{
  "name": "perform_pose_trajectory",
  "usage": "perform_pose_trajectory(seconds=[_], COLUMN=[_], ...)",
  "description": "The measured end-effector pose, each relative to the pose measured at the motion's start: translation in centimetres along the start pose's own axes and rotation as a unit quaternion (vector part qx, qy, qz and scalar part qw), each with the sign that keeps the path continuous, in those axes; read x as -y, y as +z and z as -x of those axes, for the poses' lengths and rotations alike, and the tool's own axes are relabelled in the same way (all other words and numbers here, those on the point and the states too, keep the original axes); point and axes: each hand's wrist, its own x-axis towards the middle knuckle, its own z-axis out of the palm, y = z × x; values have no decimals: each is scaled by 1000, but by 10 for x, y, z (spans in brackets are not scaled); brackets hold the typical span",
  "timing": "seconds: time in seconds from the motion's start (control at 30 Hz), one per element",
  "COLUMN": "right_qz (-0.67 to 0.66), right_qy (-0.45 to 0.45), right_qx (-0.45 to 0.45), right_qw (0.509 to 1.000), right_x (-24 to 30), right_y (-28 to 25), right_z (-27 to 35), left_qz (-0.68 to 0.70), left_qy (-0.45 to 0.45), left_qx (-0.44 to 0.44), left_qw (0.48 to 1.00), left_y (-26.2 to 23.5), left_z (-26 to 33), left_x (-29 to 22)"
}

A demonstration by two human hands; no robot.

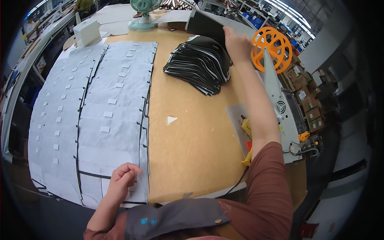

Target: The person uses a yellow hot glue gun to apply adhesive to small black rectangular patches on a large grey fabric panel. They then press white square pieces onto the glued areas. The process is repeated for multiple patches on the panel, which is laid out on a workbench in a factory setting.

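My right hand [238, 45], arm stretched to the far side of the table, grips the edge of a dark flat panel [206, 27] and holds it raised. Just below that panel lies a fanned stack of dark panels with pale edges [198, 64]. Near the front of the table, my left hand [125, 180] hovers over or rests on pale fabric-like pieces [120, 154]; its fingers are curled, and what they hold, if anything, cannot be made out. Rows of these overlapping pale pieces with small white tabs [112, 101] cover the left half.
A machine with an orange reel [272, 50] stands along the right edge. Yellow-handled tools [247, 128] lie beside my right forearm. At the back are a green fan [144, 18] and a white container [87, 33]. A white scrap [171, 119] lies on the brown tabletop [188, 160].
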Motion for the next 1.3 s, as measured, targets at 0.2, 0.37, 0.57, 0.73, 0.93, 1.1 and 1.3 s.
perform_pose_trajectory(seconds=[0.2,0.37,0.57,0.73,0.93,1.1,1.3], right_qz=[-219,-352,-434,-473,-358,-164,-510], right_qy=[-71,-170,-111,-30,-12,20,216], right_qx=[-14,194,287,335,206,102,285], right_qw=[973,900,847,814,911,981,783], right_x=[76,131,164,165,146,102,69], right_y=[-117,-224,-263,-267,-255,-273,-296], right_z=[1,95,164,173,146,78,37], left_qz=[-49,-134,-228,-236,-247,-252,-180], left_qy=[-34,-70,-2,-27,-10,117,92], left_qx=[26,85,67,54,39,-36,-133], left_qw=[998,985,971,970,968,960,970], left_y=[8,26,18,24,27,11,1], left_z=[14,29,45,53,53,47,35], left_x=[-4,-3,20,16,17,25,7])
